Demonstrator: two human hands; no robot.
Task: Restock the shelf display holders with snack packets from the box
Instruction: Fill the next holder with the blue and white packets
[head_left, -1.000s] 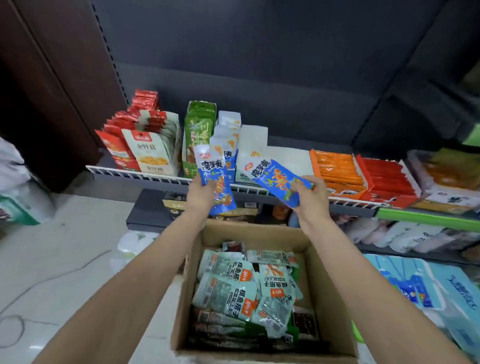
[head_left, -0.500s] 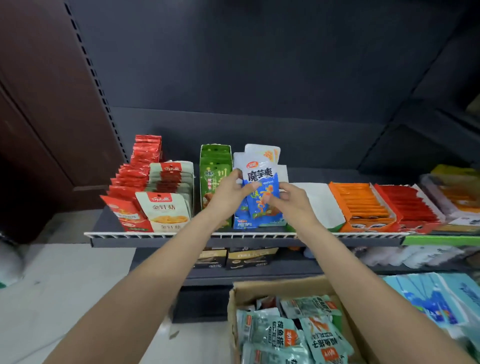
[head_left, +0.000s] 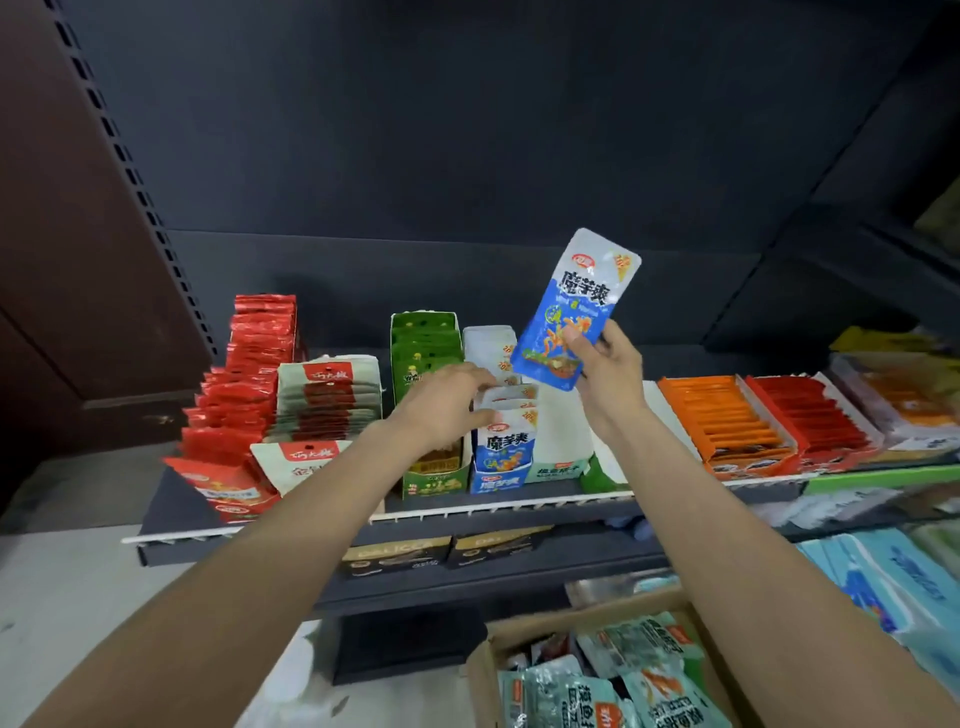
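Lifted clear above the holder (head_left: 501, 457), right hand (head_left: 605, 364) pinches blue packet (head_left: 574, 312); left hand (head_left: 447, 402) parts packets there.

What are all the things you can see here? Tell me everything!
blue packet: one, blue and white, held up above the shelf
blue holder: one, blue and white, mid shelf, holding matching packets
green holder: one, green, left of the blue holder
red packets: a stack, red, far left of the shelf
white-and-red packets: a row, beside the red stack
orange tray: one, orange, right of the shelf
red tray: one, red, beside the orange tray
cardboard box: one, brown, bottom, holding teal packets
left hand: touching the packets in the blue holder
right hand: pinching the blue packet
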